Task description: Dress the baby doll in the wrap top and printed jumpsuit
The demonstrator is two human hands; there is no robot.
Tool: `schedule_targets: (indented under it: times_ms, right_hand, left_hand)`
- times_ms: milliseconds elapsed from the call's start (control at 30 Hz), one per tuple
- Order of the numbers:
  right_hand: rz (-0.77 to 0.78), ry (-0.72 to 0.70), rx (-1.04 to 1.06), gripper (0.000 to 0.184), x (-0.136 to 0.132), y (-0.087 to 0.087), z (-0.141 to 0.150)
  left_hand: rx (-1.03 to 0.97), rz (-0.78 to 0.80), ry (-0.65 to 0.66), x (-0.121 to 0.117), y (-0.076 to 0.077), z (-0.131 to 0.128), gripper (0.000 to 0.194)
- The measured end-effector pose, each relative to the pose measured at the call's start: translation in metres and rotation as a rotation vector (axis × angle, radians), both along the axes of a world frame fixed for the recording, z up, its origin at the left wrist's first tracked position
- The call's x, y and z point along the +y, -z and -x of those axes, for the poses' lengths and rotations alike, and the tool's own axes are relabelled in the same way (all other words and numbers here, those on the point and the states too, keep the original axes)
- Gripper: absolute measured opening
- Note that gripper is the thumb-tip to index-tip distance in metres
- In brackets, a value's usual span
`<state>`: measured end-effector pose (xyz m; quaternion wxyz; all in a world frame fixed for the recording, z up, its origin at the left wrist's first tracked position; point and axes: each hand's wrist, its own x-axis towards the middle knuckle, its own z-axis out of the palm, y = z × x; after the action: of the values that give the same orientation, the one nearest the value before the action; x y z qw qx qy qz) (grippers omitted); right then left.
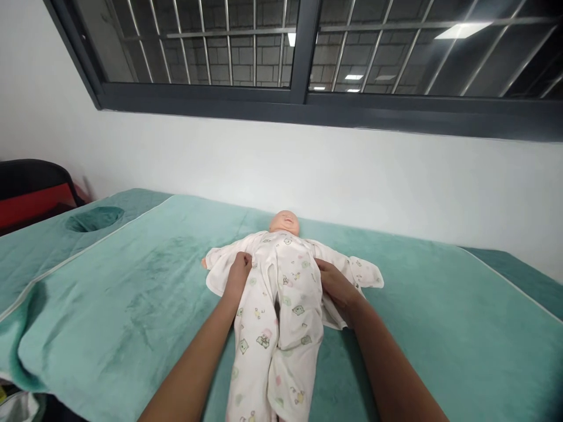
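Note:
A baby doll [285, 223] lies on its back with its head toward the wall. It wears a white printed baby shirt [367, 272], whose sleeves spread out to both sides. White printed baby pants [297, 293] cover the doll's front up to the chest, their legs stretching toward me. My left hand [240, 271] is closed at the left edge of the pants near the waist, its fingers curled in. At the opposite edge, my right hand [338, 286] grips the pants, with some fingertips hidden behind the cloth.
A teal plush cover [145, 293] lies over the bed, with a round face hole [94, 218] at the left. Behind the bed stands a white wall [272, 164] below a dark-framed window [303, 105]. A black and red chair [37, 193] is at far left.

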<state>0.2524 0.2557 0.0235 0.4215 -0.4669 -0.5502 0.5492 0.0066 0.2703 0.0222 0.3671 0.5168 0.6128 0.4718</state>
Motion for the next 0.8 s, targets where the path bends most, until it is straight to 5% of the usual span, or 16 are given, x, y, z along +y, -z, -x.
schedule_targets:
  times_ms: [267, 433, 633, 800]
  right_hand:
    - [-0.113, 0.229, 0.036, 0.035, -0.01, -0.019, 0.016]
    - [-0.131, 0.211, -0.079, 0.038, -0.011, -0.024, 0.016]
    - [-0.274, 0.144, -0.239, 0.05, -0.002, -0.01, 0.006]
    - [-0.198, 0.204, -0.351, 0.047, 0.007, 0.008, 0.004]
  left_hand:
    - [-0.3, 0.191, 0.247, -0.023, -0.021, -0.006, 0.025]
    - [-0.5, 0.174, 0.437, -0.028, -0.019, -0.006, 0.028]
    - [-0.429, 0.036, 0.322, -0.015, -0.006, -0.004, 0.012]
    - [-0.386, 0.038, 0.125, 0.005, 0.009, 0.001, 0.019]
